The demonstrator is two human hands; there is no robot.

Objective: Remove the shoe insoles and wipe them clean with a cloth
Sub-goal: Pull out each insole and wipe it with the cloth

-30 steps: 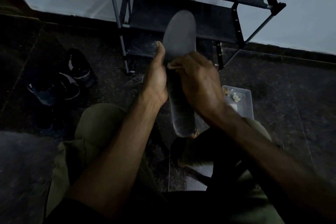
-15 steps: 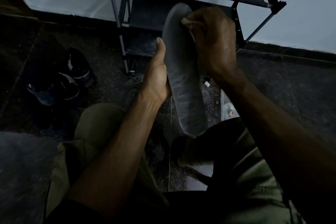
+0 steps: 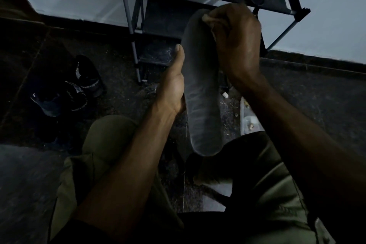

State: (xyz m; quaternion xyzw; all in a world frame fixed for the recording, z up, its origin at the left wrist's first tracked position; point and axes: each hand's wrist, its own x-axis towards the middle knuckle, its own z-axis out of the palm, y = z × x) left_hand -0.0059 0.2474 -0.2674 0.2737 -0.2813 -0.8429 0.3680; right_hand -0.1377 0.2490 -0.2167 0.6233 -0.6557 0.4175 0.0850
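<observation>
Grey insole (image 3: pixel 201 93) stands upright, gripped along its edge by the left hand (image 3: pixel 174 85). The right hand (image 3: pixel 233 39) presses a bunched cloth (image 3: pixel 208 18) at its top; wipe in full-length, even strokes.

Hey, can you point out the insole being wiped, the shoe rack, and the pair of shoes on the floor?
insole (image 3: pixel 202 93): head view, on the middle of its dark upper surface.
shoe rack (image 3: pixel 126 4): head view, on its left upright post.
shoes (image 3: pixel 79 87): head view, on the striped upper of the nearer shoe.

Dark speckled floor (image 3: pixel 316 105): shoes (image 3: pixel 65 93), rack (image 3: pixel 138 45), clear container (image 3: pixel 249 123).
</observation>
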